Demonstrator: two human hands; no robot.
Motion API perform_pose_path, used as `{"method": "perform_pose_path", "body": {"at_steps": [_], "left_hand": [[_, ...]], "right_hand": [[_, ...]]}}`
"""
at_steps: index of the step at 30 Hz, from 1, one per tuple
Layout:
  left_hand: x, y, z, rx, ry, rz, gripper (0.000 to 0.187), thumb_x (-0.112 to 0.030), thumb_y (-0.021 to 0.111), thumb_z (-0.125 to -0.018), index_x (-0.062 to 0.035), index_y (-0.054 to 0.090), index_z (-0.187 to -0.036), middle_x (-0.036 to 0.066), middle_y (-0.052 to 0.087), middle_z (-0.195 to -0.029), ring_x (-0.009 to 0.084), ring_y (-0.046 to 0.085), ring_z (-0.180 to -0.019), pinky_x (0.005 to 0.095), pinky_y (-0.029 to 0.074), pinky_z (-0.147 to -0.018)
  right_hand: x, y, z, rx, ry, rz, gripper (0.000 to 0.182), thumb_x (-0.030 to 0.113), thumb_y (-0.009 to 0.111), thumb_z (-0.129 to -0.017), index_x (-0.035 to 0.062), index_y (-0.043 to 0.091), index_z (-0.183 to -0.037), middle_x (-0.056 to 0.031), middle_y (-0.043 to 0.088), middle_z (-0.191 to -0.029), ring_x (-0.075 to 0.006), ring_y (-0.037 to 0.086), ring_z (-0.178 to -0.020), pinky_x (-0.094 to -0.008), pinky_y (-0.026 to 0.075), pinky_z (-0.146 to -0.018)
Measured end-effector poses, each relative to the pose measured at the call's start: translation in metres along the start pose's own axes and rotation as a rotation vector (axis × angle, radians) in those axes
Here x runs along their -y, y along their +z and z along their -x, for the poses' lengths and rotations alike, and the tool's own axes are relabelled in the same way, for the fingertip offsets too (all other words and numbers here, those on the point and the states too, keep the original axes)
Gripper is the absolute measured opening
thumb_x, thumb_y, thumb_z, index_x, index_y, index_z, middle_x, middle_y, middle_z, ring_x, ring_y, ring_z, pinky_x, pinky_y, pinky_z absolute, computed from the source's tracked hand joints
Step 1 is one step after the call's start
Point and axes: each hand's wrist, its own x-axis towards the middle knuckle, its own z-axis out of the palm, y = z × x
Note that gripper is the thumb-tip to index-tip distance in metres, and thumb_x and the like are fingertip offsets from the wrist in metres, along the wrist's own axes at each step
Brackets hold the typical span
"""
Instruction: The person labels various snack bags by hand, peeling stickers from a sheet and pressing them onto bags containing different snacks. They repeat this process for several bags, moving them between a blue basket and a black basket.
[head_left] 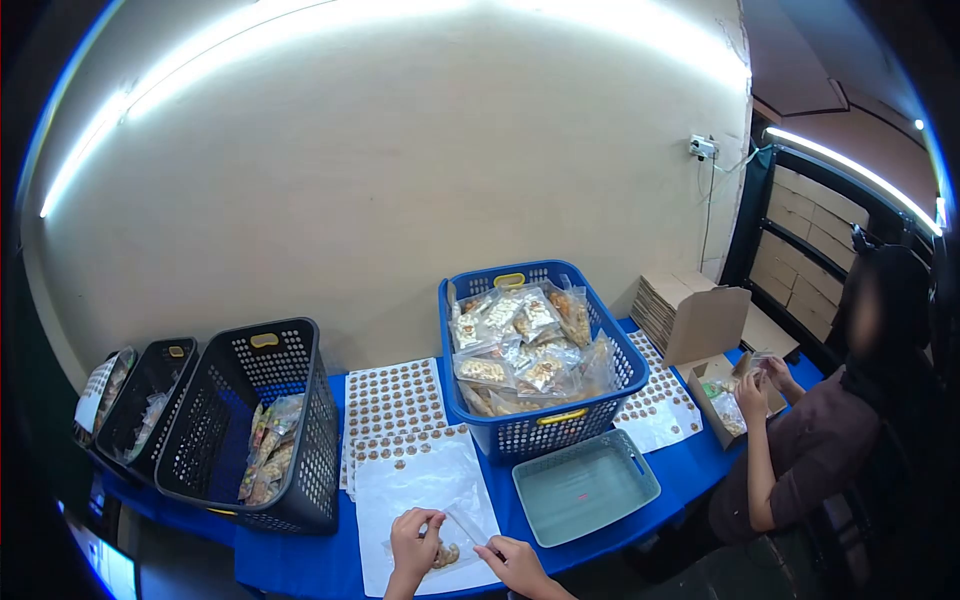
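Note:
A small clear plastic bag point(446, 554) with pale, nut-like pieces inside lies over the white sticker sheet point(385, 520) at the table's front. My left hand point(416, 543) is closed on the bag's left side, fingers pinched together. On the other side, my right hand point(518, 563) pinches the bag's right upper edge, thumb and finger pressed together. Between my hands the clear top strip of the bag slants upward. The lower part of the sheet shows no stickers, while rows of small round brown stickers point(413, 451) run along its top.
A blue basket point(530, 432) full of packed snack bags stands behind; a grey-green tray point(585, 515) sits at right. Dark baskets point(318, 440) line the left. More sticker sheets point(395, 393) lie behind. At right, a person point(800, 470) handles a packet above a cardboard box point(697, 395).

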Motion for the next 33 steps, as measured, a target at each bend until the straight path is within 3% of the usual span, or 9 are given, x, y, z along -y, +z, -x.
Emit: {"method": "perform_pose_path", "body": {"at_steps": [4, 7, 8, 13, 14, 17, 19, 22, 33], "left_hand": [[-0.007, 0.016, 0.017, -0.027, 0.288, -0.169, 0.050, -0.023, 0.068, -0.066, -0.0078, 0.047, -0.110, 0.015, 0.048, -0.108, 0.0314, 0.046, -0.096, 0.0397, 0.035, -0.079], [-0.044, 0.017, 0.036, 0.192, 0.366, 0.051, 0.029, -0.012, 0.061, -0.072, -0.0033, 0.054, -0.099, 0.014, 0.052, -0.103, 0.0290, 0.049, -0.093, 0.0377, 0.039, -0.080], [-0.039, 0.017, 0.039, 0.198, 0.359, 0.090, 0.027, -0.014, 0.059, -0.076, -0.0029, 0.054, -0.100, 0.013, 0.055, -0.099, 0.0274, 0.052, -0.089, 0.0360, 0.041, -0.077], [-0.004, 0.022, 0.055, 0.505, 0.185, 0.334, 0.032, -0.022, 0.053, -0.083, -0.0043, 0.051, -0.110, 0.013, 0.055, -0.108, 0.0270, 0.052, -0.099, 0.0399, 0.036, -0.088], [-0.009, 0.023, 0.054, 0.397, 0.209, 0.185, 0.015, -0.009, 0.056, -0.076, -0.0018, 0.057, -0.089, 0.014, 0.057, -0.088, 0.0281, 0.053, -0.084, 0.0357, 0.041, -0.076], [-0.010, 0.015, 0.049, 0.305, 0.215, 0.047, 0.010, -0.007, 0.053, -0.078, -0.0007, 0.058, -0.083, 0.013, 0.059, -0.077, 0.0286, 0.055, -0.077, 0.0345, 0.041, -0.073], [-0.004, 0.012, 0.048, 0.314, 0.221, 0.076, 0.011, -0.009, 0.053, -0.079, -0.0013, 0.058, -0.083, 0.012, 0.059, -0.080, 0.0275, 0.055, -0.078, 0.0342, 0.041, -0.070], [-0.007, 0.015, 0.044, 0.299, 0.209, 0.155, 0.010, -0.010, 0.053, -0.079, -0.0020, 0.059, -0.078, 0.011, 0.059, -0.074, 0.0259, 0.056, -0.071, 0.0336, 0.041, -0.067], [-0.029, 0.020, -0.003, -0.072, 0.244, -0.005, 0.025, -0.015, 0.054, -0.078, -0.0054, 0.053, -0.055, 0.006, 0.051, -0.051, 0.0228, 0.049, -0.049, 0.0330, 0.036, -0.054]], "right_hand": [[-0.006, -0.003, 0.012, -0.137, 0.179, 0.081, 0.027, 0.021, 0.058, -0.079, -0.0004, 0.051, -0.064, -0.0137, 0.051, -0.058, -0.0273, 0.052, -0.049, -0.0331, 0.038, -0.046], [-0.012, 0.002, 0.017, -0.259, 0.205, -0.106, 0.030, 0.023, 0.060, -0.078, -0.0005, 0.051, -0.062, -0.0122, 0.053, -0.057, -0.0225, 0.053, -0.049, -0.0303, 0.039, -0.046], [-0.002, 0.000, 0.022, -0.087, 0.391, 0.042, 0.018, 0.016, 0.052, -0.083, 0.0022, 0.058, -0.093, -0.0123, 0.060, -0.073, -0.0206, 0.058, -0.064, -0.0298, 0.045, -0.057], [0.002, 0.011, 0.028, -0.183, 0.300, 0.016, 0.020, 0.020, 0.056, -0.080, 0.0004, 0.056, -0.080, -0.0146, 0.058, -0.067, -0.0226, 0.057, -0.059, -0.0314, 0.043, -0.054], [0.005, 0.007, 0.025, -0.208, 0.271, 0.026, 0.025, 0.023, 0.060, -0.077, -0.0001, 0.054, -0.071, -0.0125, 0.056, -0.062, -0.0203, 0.055, -0.054, -0.0297, 0.041, -0.050], [0.017, -0.005, 0.019, -0.247, 0.304, 0.030, 0.032, 0.031, 0.069, -0.068, 0.0020, 0.056, -0.068, -0.0077, 0.053, -0.059, -0.0177, 0.053, -0.052, -0.0289, 0.040, -0.049], [0.029, -0.019, 0.009, -0.343, -0.012, 0.317, 0.027, 0.028, 0.068, -0.069, 0.0032, 0.056, -0.070, -0.0074, 0.054, -0.066, -0.0204, 0.053, -0.059, -0.0317, 0.040, -0.056], [0.019, -0.020, 0.003, -0.109, -0.115, 0.208, 0.023, 0.024, 0.065, -0.072, 0.0028, 0.056, -0.071, -0.0077, 0.054, -0.072, -0.0234, 0.052, -0.065, -0.0337, 0.038, -0.060], [0.006, -0.014, -0.026, 0.033, -0.041, -0.125, 0.014, 0.007, 0.061, -0.073, -0.0026, 0.054, -0.068, -0.0064, 0.049, -0.061, -0.0124, 0.049, -0.053, -0.0243, 0.038, -0.049]]}}
